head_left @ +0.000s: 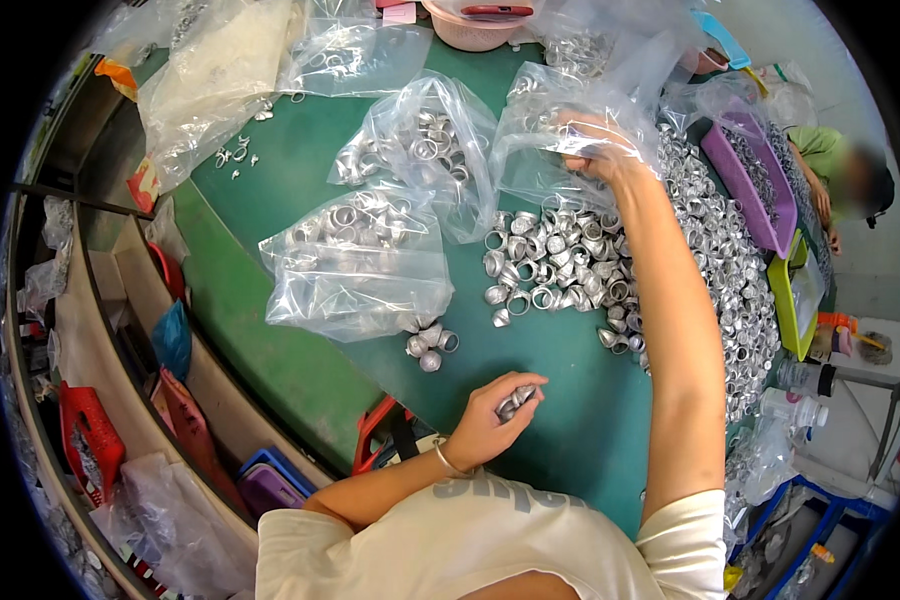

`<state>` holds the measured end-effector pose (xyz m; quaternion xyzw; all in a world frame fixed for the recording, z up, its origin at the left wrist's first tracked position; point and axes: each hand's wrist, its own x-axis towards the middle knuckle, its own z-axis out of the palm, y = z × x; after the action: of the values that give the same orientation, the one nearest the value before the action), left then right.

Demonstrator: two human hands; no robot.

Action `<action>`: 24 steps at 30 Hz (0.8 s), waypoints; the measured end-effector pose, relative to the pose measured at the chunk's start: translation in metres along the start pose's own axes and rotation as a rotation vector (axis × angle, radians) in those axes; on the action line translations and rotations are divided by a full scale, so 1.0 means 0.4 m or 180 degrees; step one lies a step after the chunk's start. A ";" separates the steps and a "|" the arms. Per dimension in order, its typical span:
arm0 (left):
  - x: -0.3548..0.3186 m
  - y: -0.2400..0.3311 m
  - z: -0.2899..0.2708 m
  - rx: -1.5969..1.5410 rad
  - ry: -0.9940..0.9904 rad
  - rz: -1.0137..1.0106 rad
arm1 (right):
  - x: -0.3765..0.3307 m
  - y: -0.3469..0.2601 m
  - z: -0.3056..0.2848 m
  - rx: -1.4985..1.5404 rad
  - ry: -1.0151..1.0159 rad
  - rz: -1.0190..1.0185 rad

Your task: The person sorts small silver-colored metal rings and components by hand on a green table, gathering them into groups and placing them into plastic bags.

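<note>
So looking down from the head camera, the left hand [492,415] sits low over the green table [270,330], close to the person's chest, with its fingers [518,383] curled around a small bunch of silvery metal ring-shaped fittings [516,401], a thin bracelet [443,461] on that wrist. The right hand [595,150] is stretched way out across the table, fingers pinched onto the crumpled clear plastic bag [550,125] at the far side, which has more of the same fittings inside it; the hand is partly behind the plastic, so the exact grip is hard to make out. Right below that arm is a big loose pile of the silver metal fittings [560,265], spreading into a long heap [730,260] along the right side of the table. To the left are two more clear bags stuffed with fittings, one nearer [355,265] and one further back [420,150], and three stray fittings [430,348] lie just beside the nearer bag's bottom corner. Up top there's a pink plastic basin [475,28], and on the right a purple tray [750,180] with small parts in it, plus a yellow-green tray [792,295] next to it. Another person in a green top [820,150] is at the far right.
</note>
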<state>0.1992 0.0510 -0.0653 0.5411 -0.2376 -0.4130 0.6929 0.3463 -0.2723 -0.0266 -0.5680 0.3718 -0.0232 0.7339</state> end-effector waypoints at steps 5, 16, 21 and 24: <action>0.003 0.011 0.003 0.0022 -0.0057 -0.0125 | -0.031 -0.014 -0.012 0.0467 -0.0023 0.0519; 0.000 -0.002 0.003 0.0072 -0.0083 -0.0149 | -0.085 0.005 0.023 -0.0142 0.0478 -0.0387; 0.009 0.004 -0.004 -0.0510 -0.0069 -0.0405 | -0.223 0.021 0.051 -0.1364 0.0550 -0.0729; 0.038 0.042 -0.016 -0.1000 -0.0031 -0.0799 | -0.359 0.057 0.046 -0.1180 0.0292 -0.0740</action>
<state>0.2176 0.0430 -0.0529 0.4497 -0.1043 -0.5308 0.7107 0.2441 -0.1838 0.0299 -0.7306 0.3347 -0.0647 0.5917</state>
